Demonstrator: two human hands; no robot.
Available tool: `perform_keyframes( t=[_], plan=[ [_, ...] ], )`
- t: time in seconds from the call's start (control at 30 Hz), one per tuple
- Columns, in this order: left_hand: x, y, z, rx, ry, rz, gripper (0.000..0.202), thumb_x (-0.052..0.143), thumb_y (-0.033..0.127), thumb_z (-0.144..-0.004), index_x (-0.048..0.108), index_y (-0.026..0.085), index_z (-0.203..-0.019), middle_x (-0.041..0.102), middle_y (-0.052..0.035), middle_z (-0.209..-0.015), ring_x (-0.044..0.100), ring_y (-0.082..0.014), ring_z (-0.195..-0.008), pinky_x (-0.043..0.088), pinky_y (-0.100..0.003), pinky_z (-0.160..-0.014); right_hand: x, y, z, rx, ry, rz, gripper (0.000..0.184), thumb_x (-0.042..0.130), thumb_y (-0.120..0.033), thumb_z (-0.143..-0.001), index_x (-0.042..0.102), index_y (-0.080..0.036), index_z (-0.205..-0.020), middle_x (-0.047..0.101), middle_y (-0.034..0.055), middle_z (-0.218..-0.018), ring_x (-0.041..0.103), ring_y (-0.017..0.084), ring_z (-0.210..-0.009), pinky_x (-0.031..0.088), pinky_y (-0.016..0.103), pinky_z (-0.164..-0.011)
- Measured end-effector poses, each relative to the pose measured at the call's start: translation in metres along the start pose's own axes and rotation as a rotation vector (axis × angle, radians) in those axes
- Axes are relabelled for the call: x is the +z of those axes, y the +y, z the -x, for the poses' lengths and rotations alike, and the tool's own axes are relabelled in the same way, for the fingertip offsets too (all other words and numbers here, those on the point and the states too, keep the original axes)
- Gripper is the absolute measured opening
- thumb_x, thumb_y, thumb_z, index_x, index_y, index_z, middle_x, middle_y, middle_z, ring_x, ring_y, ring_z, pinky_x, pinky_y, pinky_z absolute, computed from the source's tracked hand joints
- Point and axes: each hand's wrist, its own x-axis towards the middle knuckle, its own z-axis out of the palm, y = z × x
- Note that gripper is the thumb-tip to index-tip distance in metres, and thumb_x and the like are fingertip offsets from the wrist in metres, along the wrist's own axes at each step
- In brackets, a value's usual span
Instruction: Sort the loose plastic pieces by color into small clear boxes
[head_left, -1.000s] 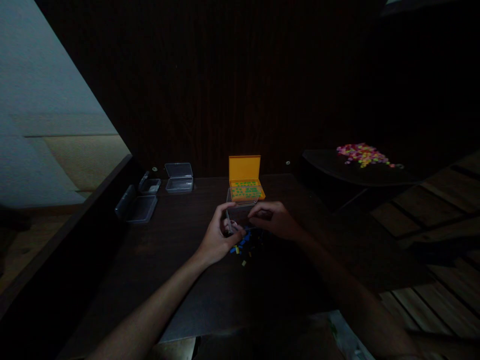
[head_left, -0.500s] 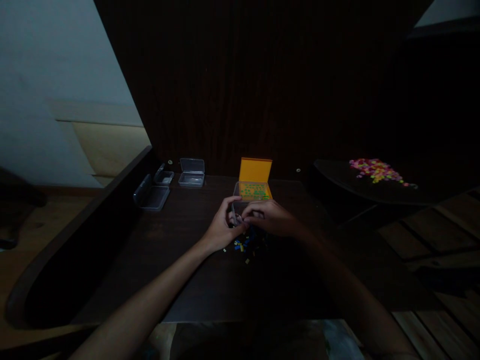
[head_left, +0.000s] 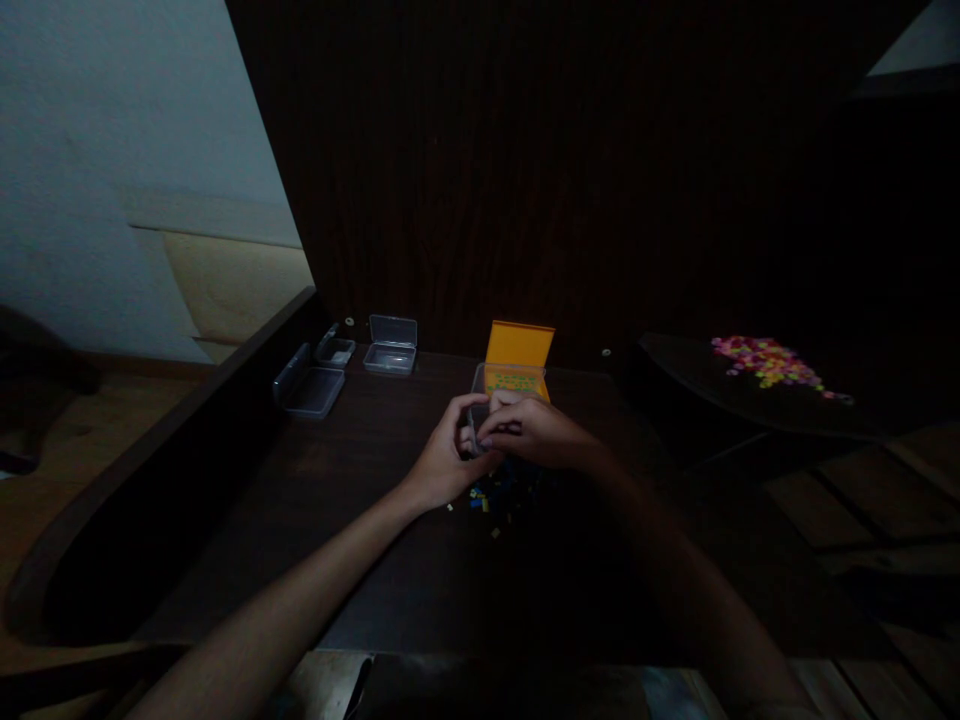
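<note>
My left hand (head_left: 442, 462) is wrapped around the near left side of a small clear plastic box (head_left: 477, 414), thumb in front and fingers behind. Over that same box, my right hand (head_left: 538, 432) has its fingertips bent together at the opening; anything between them is too dark to make out. Just behind the hands stands an orange box (head_left: 520, 345) with its lid raised and small green pieces inside. Below my hands lies a loose pile of tiny blue, yellow and dark pieces (head_left: 480, 499), partly in shadow.
Three open clear cases, a front one (head_left: 316, 391), a small one (head_left: 339, 350) and a back one (head_left: 390, 358), sit at the left rear of the dark desk (head_left: 360, 460). Colourful small pieces (head_left: 772, 362) are heaped on a dark surface at the right. A raised side panel (head_left: 172, 440) borders the left.
The view has shifted slightly, so the scene sits a little further right. My right hand's fingers have changed their bend over the clear box, while my left hand keeps its hold.
</note>
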Motion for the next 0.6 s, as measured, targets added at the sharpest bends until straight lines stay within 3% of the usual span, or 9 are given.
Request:
perform_keyframes(
  t=[0.17,0.4,0.6],
  plan=[
    [0.003,0.002,0.001,-0.041,0.011,0.017,0.069,0.078,0.021,-0.066,0.040,0.022,-0.124,0.065,-0.0023,-0.092,0.066,-0.0146,-0.077,0.052,-0.028,-0.073,-0.008,-0.002,0.002,0.017,-0.029,0.027,0.011,0.065,-0.016,-0.084,0.075,-0.020,-0.089,0.058,0.0019,-0.084,0.053,0.013,-0.075,0.038,0.024,-0.065],
    [0.005,0.002,0.003,-0.073,0.018,0.015,0.069,0.079,0.021,-0.066,0.041,0.022,-0.125,0.063,-0.0009,-0.089,0.061,-0.0100,-0.070,0.050,-0.024,-0.069,-0.027,-0.004,0.009,0.001,0.053,0.065,0.014,0.061,-0.020,-0.086,0.074,-0.017,-0.091,0.059,0.0008,-0.077,0.050,0.010,-0.065,0.036,0.023,-0.060],
    [0.006,0.001,0.004,-0.083,-0.008,0.000,0.069,0.078,0.023,-0.068,0.040,0.022,-0.125,0.065,-0.0035,-0.094,0.064,-0.0132,-0.075,0.051,-0.026,-0.070,-0.020,-0.005,0.006,-0.012,-0.064,0.096,0.018,0.058,-0.015,-0.086,0.075,-0.020,-0.090,0.062,0.0027,-0.086,0.056,0.014,-0.076,0.040,0.026,-0.069]
  ],
)
